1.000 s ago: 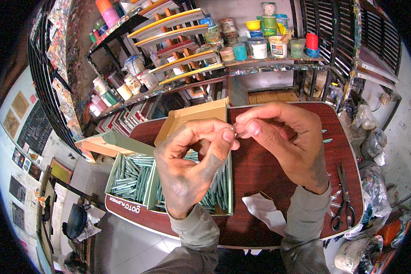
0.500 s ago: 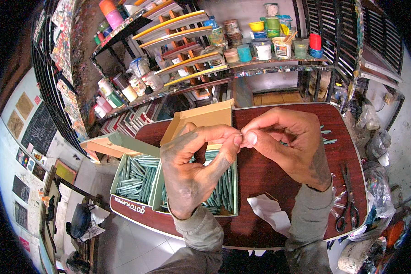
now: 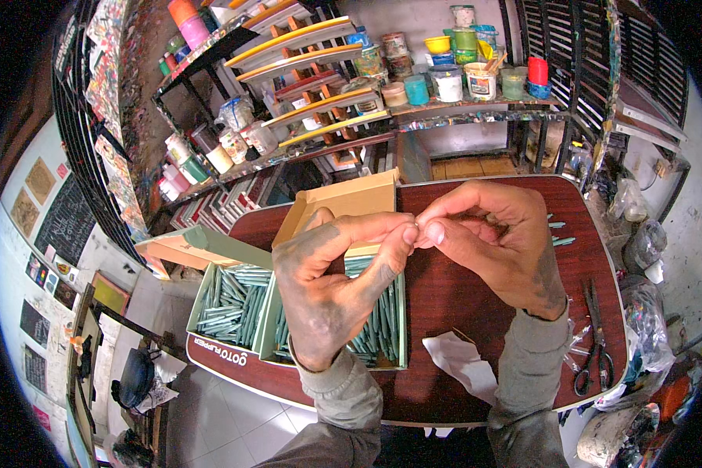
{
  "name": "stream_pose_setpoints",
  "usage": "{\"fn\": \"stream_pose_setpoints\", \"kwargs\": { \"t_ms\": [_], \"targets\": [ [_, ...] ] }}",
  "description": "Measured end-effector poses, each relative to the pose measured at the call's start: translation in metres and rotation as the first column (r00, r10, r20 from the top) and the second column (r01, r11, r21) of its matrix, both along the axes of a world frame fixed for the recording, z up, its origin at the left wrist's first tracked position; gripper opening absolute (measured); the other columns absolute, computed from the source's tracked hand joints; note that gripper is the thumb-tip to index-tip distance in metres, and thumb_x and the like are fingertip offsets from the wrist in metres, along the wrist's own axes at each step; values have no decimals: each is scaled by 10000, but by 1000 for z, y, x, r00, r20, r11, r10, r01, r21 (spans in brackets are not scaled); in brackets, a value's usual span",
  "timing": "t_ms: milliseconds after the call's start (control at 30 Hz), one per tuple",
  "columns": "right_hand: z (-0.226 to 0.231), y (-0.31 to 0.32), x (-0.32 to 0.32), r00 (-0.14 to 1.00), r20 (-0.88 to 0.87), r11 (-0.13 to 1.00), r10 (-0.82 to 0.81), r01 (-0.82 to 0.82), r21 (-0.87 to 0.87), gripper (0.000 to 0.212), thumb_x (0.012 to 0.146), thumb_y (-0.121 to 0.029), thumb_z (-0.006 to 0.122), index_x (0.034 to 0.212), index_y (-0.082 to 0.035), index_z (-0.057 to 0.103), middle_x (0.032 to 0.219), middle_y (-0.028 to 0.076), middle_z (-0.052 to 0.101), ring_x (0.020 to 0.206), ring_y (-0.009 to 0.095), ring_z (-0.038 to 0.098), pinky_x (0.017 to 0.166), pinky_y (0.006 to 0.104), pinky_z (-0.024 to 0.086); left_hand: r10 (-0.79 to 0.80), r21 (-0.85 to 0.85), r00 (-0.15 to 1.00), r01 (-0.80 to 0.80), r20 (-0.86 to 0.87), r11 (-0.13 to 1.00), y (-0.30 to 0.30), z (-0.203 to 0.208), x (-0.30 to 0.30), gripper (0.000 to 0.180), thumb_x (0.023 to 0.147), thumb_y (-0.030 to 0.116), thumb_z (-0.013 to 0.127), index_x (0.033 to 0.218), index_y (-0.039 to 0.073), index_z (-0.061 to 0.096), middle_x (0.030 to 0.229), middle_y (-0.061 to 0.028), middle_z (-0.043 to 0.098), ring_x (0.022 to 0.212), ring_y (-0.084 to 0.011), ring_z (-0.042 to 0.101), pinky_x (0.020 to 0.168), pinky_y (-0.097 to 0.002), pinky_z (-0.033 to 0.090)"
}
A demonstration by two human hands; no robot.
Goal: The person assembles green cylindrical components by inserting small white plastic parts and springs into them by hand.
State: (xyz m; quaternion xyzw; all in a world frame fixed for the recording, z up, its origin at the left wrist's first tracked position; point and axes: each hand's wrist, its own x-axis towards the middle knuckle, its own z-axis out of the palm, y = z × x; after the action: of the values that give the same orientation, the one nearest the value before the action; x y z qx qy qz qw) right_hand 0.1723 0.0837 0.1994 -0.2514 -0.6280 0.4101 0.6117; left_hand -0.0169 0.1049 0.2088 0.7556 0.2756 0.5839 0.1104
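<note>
My left hand (image 3: 331,273) and my right hand (image 3: 491,242) meet fingertip to fingertip above the dark red table (image 3: 507,312). Thumb and forefinger of each are pinched together. Whatever lies between them is too small and too covered to name. Below my left hand stands an open box (image 3: 404,343) packed with slim grey-green sticks, partly hidden by the hand. A second open box (image 3: 197,312) of the same sticks (image 3: 234,308) is on its left. A crumpled white paper (image 3: 458,363) lies between my forearms.
Black-handled scissors (image 3: 593,359) lie at the table's right side, beside small clear pieces (image 3: 577,339). A few loose sticks (image 3: 560,234) are behind my right hand. Shelves with paint tubs (image 3: 447,83) and a rack of wooden frames (image 3: 300,62) stand beyond the table.
Both hands stay almost in place. The pinched fingertips have shifted very slightly to the right, with the left thumb tip turned a little. The boxes and paper have not moved.
</note>
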Motion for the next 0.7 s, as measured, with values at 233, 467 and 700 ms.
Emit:
{"fn": "stream_pose_setpoints", "kwargs": {
  "t_ms": [233,467,700],
  "targets": [
    [3,-2,2,999,31,999,-36,36,15,168,905,-80,670,981,70,666,925,126,700,880,177,691,813,299,582,56,80,992,-47,-111,996,-5,6,2,157,743,98,816,890,65,775,797,-43,748,569,-88,518,578,-256,348],
    [-4,2,0,996,-81,999,21,-18,35,153,893,-53,675,979,73,668,919,123,704,861,173,692,790,286,585,32,141,997,-21,-70,990,-3,4,3,159,738,89,815,889,65,773,802,-50,748,586,-99,551,597,-264,356],
    [1,-2,0,999,-36,999,-18,19,36,147,882,-44,684,977,67,673,920,127,704,859,174,695,788,287,588,52,114,997,-44,-60,992,-6,6,4,156,732,89,818,880,63,775,777,-48,742,580,-99,540,587,-267,361]
  ]
}}
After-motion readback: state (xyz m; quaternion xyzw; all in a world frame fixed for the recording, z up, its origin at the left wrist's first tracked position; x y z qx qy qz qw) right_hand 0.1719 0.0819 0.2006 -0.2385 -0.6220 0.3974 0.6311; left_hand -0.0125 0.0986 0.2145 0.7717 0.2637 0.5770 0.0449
